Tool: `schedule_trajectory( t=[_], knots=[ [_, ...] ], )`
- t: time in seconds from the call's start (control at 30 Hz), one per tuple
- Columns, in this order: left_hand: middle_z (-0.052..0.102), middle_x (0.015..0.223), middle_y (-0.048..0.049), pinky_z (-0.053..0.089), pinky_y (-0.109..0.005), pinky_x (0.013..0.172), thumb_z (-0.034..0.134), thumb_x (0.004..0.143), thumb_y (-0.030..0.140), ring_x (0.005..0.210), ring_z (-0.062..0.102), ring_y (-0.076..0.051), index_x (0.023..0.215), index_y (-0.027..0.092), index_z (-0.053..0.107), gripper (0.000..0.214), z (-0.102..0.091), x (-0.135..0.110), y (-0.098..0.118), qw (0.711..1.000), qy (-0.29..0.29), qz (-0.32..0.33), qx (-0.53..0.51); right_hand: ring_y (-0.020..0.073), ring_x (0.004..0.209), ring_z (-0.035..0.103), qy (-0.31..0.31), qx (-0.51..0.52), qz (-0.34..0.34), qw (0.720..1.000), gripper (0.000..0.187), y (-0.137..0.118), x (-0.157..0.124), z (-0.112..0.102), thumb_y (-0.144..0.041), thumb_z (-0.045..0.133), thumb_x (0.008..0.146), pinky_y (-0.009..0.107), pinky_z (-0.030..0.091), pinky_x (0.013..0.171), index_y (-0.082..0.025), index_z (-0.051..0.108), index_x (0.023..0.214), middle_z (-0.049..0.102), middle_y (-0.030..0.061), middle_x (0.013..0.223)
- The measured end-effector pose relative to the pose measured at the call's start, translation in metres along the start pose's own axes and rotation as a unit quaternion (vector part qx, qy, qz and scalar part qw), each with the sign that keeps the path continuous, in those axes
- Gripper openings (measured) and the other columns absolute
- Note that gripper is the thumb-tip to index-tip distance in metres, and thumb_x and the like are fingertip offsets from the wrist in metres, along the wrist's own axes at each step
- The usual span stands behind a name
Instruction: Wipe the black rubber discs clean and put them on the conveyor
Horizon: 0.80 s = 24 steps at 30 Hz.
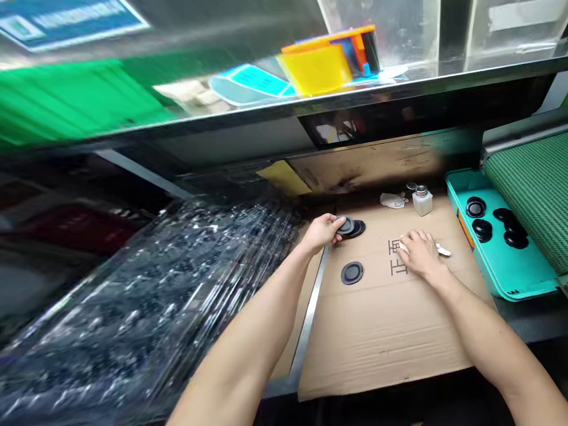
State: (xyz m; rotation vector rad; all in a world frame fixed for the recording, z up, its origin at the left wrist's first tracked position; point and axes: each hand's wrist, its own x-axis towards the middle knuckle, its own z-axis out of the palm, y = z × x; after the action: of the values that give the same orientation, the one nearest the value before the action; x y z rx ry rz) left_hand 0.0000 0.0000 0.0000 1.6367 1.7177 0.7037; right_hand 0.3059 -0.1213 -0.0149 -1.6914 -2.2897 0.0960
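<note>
My left hand [323, 232] pinches a round dark disc [345, 224] by its edge, thumb on top. Just behind that disc, another black disc [358, 228] lies on the cardboard sheet [377, 337]. Nearer to me a third disc [352, 273], with a raised ring, rests flat by itself. On the right part of the cardboard, my right hand [418, 253] is curled over a white cloth [403, 245], of which only a bit shows by the fingers. A white piece [442, 250] sticks out on the other side; whether it belongs to the cloth I cannot tell.
A turquoise tray [510, 278] with several black round parts [475, 207] stands at right, beside a green conveyor belt [536, 183]. At the back sit a small bottle [422, 201] and crumpled white paper [393, 200]. Clear plastic wrap [146, 307] covers the left; a shelf [248, 112] hangs above.
</note>
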Motion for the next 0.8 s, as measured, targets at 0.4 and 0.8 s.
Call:
schedule_trajectory(
  t=[0.4,0.8],
  knots=[
    [0.071,0.114,-0.0269,0.05,-0.053,0.094,0.047,0.085,0.08,0.113,0.065,-0.047,0.102,0.012,0.072,0.074,0.016,0.006,0.02,0.933,0.03,-0.045,0.356,0.027,0.11,0.052,-0.013,0.018,0.004,1.0,0.026,-0.006,-0.004,-0.001,-0.038,0.053,0.101,0.04,0.036,0.094,-0.02,0.068,0.111,0.064,0.0111,0.118],
    [0.078,0.109,-0.0094,0.055,-0.033,0.094,0.074,0.065,0.07,0.103,0.072,-0.027,0.106,0.016,0.077,0.067,0.027,-0.008,0.071,0.929,-0.139,0.127,0.319,0.0256,0.104,0.056,0.172,0.071,-0.056,0.981,0.021,-0.058,-0.023,-0.056,-0.026,0.049,0.1,0.046,0.039,0.092,-0.018,0.068,0.096,0.068,0.0098,0.122]
  ],
)
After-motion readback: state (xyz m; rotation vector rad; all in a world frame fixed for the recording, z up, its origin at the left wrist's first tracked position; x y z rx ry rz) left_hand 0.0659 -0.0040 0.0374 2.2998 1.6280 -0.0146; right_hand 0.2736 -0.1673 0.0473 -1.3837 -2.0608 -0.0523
